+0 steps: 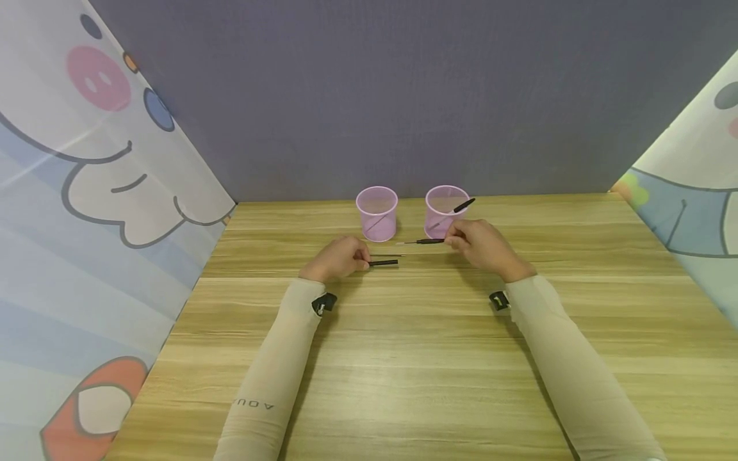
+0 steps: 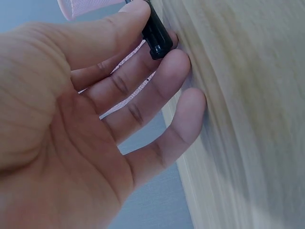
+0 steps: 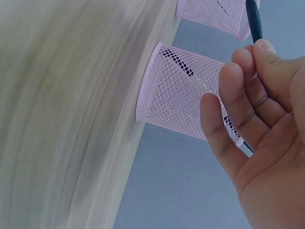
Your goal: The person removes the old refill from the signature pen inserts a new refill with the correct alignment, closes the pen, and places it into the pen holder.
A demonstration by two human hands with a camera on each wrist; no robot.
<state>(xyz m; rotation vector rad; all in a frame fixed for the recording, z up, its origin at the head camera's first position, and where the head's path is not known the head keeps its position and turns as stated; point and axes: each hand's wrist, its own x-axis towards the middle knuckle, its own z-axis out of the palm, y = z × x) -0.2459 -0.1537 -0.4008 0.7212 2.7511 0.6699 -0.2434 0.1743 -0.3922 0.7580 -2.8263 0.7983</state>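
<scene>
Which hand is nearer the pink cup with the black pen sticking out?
Right. The right hand is close in front of that cup, overlapping its lower edge in the head view; the left hand is farther off to its left.

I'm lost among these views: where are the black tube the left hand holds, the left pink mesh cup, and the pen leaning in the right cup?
Black tube point(image 2: 157, 36): left wrist view, on its side.
Left pink mesh cup point(image 1: 378, 226): head view, front wall.
Pen point(image 1: 464, 205): head view, its black upper end.
</scene>
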